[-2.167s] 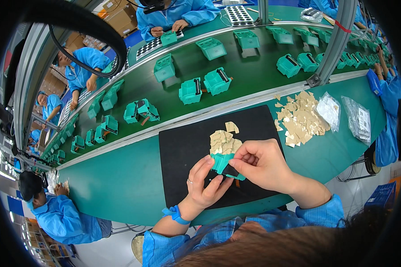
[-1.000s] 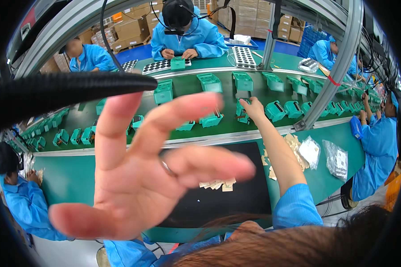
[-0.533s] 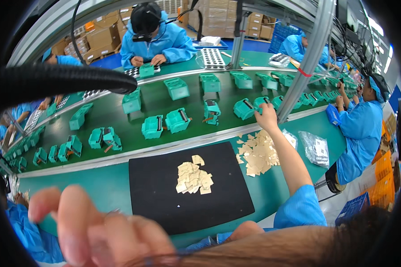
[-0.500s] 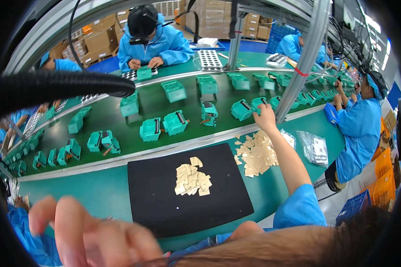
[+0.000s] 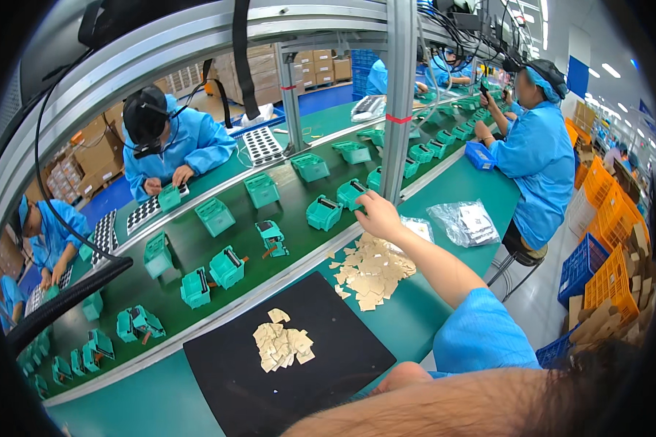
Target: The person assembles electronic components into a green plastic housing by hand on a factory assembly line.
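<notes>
My right hand (image 5: 379, 215) reaches over the conveyor's near edge. Its fingers close on the near right side of a green plastic housing (image 5: 350, 191) that rests on the belt. A similar green housing (image 5: 323, 213) sits just left of it. Below my right forearm lies a wide heap of beige flat pieces (image 5: 375, 271) on the green table. A smaller pile of beige pieces (image 5: 283, 345) rests on a black mat (image 5: 346, 349) in front of me. My left hand is out of view.
An upright metal post (image 5: 398, 109) stands right beyond my right hand. Clear plastic bags (image 5: 465, 223) lie on the table's right part. More green housings line the belt (image 5: 291, 197). Co-workers in blue sit across and at right. A black cable arm (image 5: 73, 295) crosses the left.
The view has swung right, so the scene sits further left. My left hand, raised at lower left before, has gone from view. My right hand stays at the same housing.
</notes>
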The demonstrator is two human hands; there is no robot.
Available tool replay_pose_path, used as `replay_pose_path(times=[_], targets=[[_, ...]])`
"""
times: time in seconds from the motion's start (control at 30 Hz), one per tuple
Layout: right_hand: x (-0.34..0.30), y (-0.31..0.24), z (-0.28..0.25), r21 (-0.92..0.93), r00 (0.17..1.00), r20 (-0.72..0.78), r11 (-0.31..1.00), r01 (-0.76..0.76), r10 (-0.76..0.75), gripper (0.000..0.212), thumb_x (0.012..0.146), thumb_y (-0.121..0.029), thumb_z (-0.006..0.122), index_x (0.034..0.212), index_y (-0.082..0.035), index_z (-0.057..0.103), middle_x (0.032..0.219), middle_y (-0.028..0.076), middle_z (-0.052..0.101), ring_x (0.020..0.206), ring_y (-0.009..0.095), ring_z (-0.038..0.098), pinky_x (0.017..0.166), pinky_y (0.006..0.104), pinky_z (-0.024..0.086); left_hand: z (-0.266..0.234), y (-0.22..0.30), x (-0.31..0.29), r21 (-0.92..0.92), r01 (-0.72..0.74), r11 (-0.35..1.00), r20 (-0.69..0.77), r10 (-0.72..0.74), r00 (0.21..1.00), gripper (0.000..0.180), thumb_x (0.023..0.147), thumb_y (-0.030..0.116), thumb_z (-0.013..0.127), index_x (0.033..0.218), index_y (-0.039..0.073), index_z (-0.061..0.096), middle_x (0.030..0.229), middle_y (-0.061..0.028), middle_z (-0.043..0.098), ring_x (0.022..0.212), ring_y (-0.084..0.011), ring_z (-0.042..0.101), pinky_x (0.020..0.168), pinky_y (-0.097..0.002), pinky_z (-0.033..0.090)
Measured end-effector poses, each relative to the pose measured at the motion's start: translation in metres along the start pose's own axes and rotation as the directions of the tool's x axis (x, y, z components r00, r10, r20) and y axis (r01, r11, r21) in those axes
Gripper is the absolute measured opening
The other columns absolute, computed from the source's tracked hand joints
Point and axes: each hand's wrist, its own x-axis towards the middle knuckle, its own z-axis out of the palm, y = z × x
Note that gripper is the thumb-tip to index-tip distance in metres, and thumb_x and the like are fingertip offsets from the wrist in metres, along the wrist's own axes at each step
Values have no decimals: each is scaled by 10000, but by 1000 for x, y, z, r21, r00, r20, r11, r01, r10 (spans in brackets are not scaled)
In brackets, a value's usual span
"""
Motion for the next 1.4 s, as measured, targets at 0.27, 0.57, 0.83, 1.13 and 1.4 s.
replay_pose_path(times=[0.27,0.57,0.83,1.13,1.4], targets=[[-15,88,-50,-78,932,-226,948,-308,284,104,760,-174,555,779,-88,611,813,111,619,778,338,597,664,442,481,40,-20,-53,588,123,799,344,-385,856,250,849,161,506,1068,41,512,979,-108,555,886,-198,562,690,-301,475],[22,155,-20,35,855,-38,856,-516,517,252,761,-117,527,975,-98,660,941,178,642,906,335,607,793,432,480,62,-25,-18,699,625,346,452,-892,-11,273,797,138,487,1021,4,567,1044,-152,549,983,-243,544,798,-327,453],[50,180,34,-200,910,288,948,-248,298,249,781,-186,528,985,-74,615,982,221,608,928,388,579,788,447,479,68,-62,-92,704,643,302,326,-941,85,297,826,156,506,1087,25,560,1086,-166,538,1021,-252,530,824,-343,446],[22,169,-27,214,907,-248,932,-293,342,279,750,-172,673,964,-46,546,686,131,620,636,276,609,584,377,463,74,-66,-133,709,641,294,75,-935,346,312,839,174,519,1122,46,550,1108,-170,530,1027,-256,527,834,-355,442],[-105,66,-93,705,922,114,623,-338,371,236,810,-127,659,981,-57,513,701,-4,562,619,56,500,543,228,419,86,-75,-127,699,598,392,-89,-782,617,328,851,190,530,1154,65,542,1128,-173,524,1032,-260,525,843,-366,438]])
